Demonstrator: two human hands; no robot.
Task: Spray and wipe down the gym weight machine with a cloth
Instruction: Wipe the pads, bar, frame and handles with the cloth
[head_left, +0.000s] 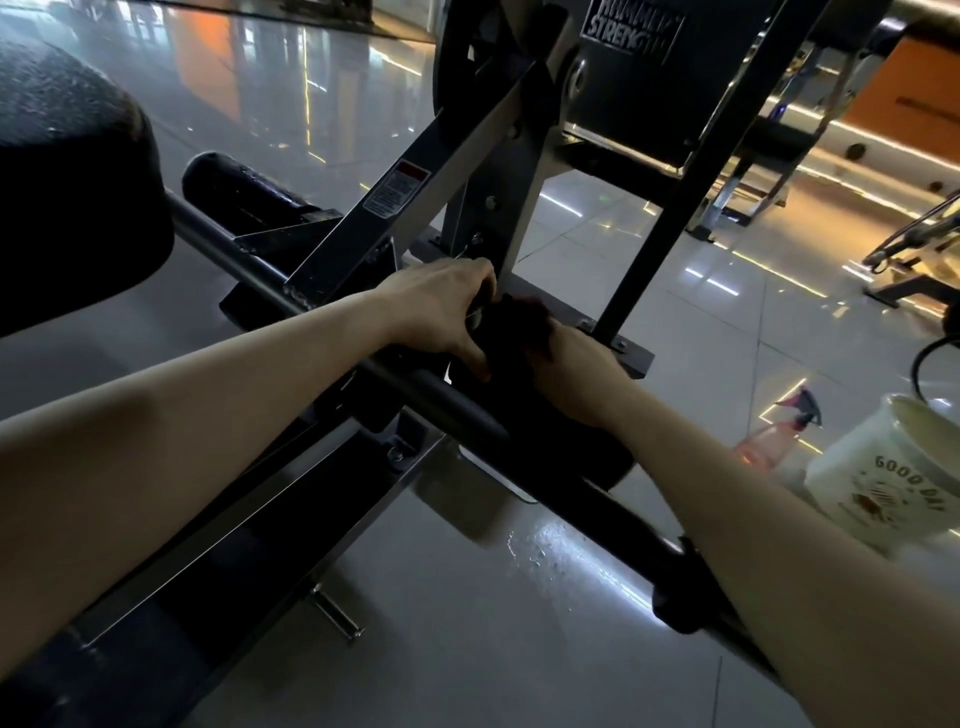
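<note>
Wiping underway: the right hand bunches the dark cloth against the machine frame. The left hand curls at nine o'clock of it, grip unclear. Next, likely a firm drag along the bar.

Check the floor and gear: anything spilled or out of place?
Yes: a wet, beaded patch glistens on the grey floor tiles under the black steel machine frame, probably overspray. Right hand grips the dark cloth; nothing else stands out.
</note>
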